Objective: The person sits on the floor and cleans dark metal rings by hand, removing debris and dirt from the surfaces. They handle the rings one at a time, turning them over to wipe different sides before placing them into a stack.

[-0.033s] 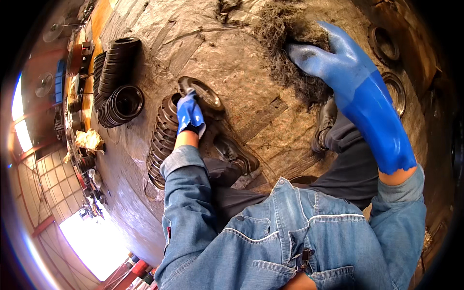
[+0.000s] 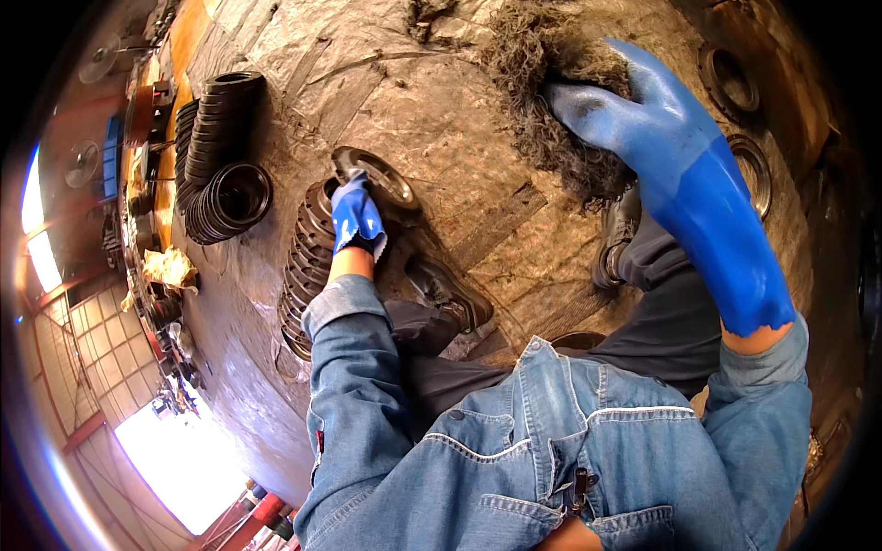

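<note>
My left hand (image 2: 356, 213), in a short blue glove, is closed on the edge of a dark metal ring (image 2: 397, 188). The ring is tilted beside the upper end of a row of similar dark rings (image 2: 301, 266) on the floor. A long blue glove covers my right hand (image 2: 625, 110), whose fingers curl round a wad of tangled grey-brown fibres (image 2: 542, 83). Part of the wad is hidden behind the glove, and the fibres' material is hard to tell. My right hand is well apart from the ring.
Two stacks of dark rings, one upright end (image 2: 241, 197) facing me, lie at the left. Single rings (image 2: 729, 83) rest at the far right. My shoes (image 2: 450, 292) stand on the stained floor sheet (image 2: 441, 119). Crumpled paper (image 2: 170, 268) lies farther left.
My left hand and the ring in it have shifted slightly to the left. My right hand and the fibre wad look almost unmoved.
</note>
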`<move>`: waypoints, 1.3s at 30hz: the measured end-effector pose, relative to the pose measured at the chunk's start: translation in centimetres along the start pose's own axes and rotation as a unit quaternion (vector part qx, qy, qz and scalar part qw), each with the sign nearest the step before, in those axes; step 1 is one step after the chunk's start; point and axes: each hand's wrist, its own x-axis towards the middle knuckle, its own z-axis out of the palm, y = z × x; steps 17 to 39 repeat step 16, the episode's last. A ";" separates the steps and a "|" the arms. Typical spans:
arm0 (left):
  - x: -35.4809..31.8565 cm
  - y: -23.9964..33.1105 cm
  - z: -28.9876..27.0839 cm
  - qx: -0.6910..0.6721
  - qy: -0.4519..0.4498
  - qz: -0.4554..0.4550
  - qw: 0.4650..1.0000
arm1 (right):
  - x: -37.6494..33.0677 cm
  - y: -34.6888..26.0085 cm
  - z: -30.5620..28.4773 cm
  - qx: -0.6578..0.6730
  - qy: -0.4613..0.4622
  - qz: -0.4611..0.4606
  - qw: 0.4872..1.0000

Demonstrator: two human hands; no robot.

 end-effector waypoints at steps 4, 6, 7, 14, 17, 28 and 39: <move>5.6 -3.8 -1.4 -0.193 0.065 -0.096 0.974 | -0.1 -0.4 0.7 -0.039 -0.004 -0.014 0.999; 2.6 0.8 1.8 -0.108 0.020 -0.082 0.991 | -0.3 0.1 -0.8 -0.154 0.001 -0.073 0.985; 4.9 -0.6 0.7 -0.070 0.037 -0.071 0.994 | -0.5 -0.1 -0.6 -0.205 -0.007 -0.118 0.972; 6.2 2.3 0.3 0.528 0.178 0.138 0.819 | 0.9 1.9 -0.5 -0.040 -0.004 -0.046 0.998; 6.2 1.9 -1.2 0.543 0.151 0.127 0.816 | 1.5 0.3 -0.4 -0.183 -0.038 -0.119 0.975; 6.2 1.9 -1.2 0.543 0.151 0.127 0.816 | 1.5 0.3 -0.4 -0.183 -0.038 -0.119 0.975; 6.2 1.9 -1.2 0.543 0.151 0.127 0.816 | 1.5 0.3 -0.4 -0.183 -0.038 -0.119 0.975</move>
